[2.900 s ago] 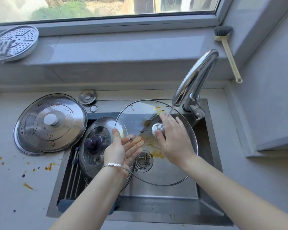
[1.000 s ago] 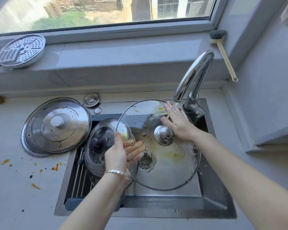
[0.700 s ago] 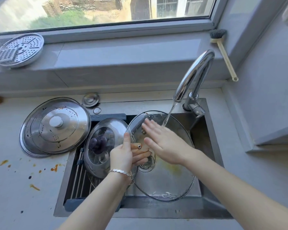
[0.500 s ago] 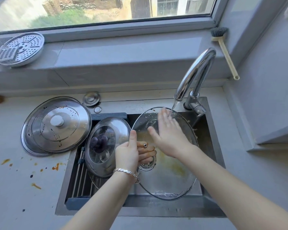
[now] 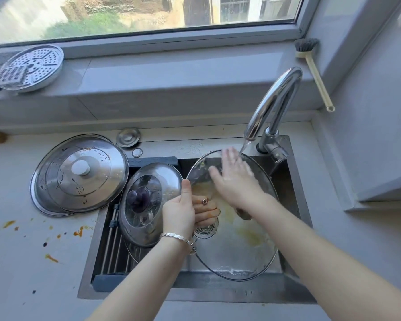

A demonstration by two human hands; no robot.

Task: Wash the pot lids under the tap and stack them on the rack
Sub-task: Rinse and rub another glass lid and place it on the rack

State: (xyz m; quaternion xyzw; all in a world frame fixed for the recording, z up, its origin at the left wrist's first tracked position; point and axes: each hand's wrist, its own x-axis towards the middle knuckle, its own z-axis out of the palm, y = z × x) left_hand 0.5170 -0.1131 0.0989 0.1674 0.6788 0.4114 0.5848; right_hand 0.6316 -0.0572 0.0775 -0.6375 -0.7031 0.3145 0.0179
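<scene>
While water runs from the tap [image 5: 273, 103], the stream lands just past the right hand's [image 5: 232, 179] fingertips. Right hand is flat, fingers straight, palm pressed on the glass lid [image 5: 236, 251].

Left hand [image 5: 178, 212] grasps that lid at its left rim: thumb on the near face, fingers curled behind and visible through the glass. Bracelet [image 5: 178, 237] on that wrist.

Sink [image 5: 195, 295] contents:
- glass lid: big, round, clear, metal-rimmed, tilted on edge, yellow-orange smears below the right hand
- drain [image 5: 206, 228]: seen through the glass, just below the left fingers
- rack [image 5: 116, 253]: parallel metal rods across the sink's left part, left of the left hand
- small lid [image 5: 148, 205]: on the rack, just left of the left hand; glass centre, wide steel band, dark knob; propped at a tilt

Steel lid [image 5: 79, 174]: further left, on the counter [image 5: 33, 274]; domed, shiny, pale knob, brown spatter. Orange spots on the counter below it.

Sill: perforated round plate [image 5: 33, 66] far left of both hands; brush [image 5: 315, 72] leaning in the corner, up and right of the right hand.
</scene>
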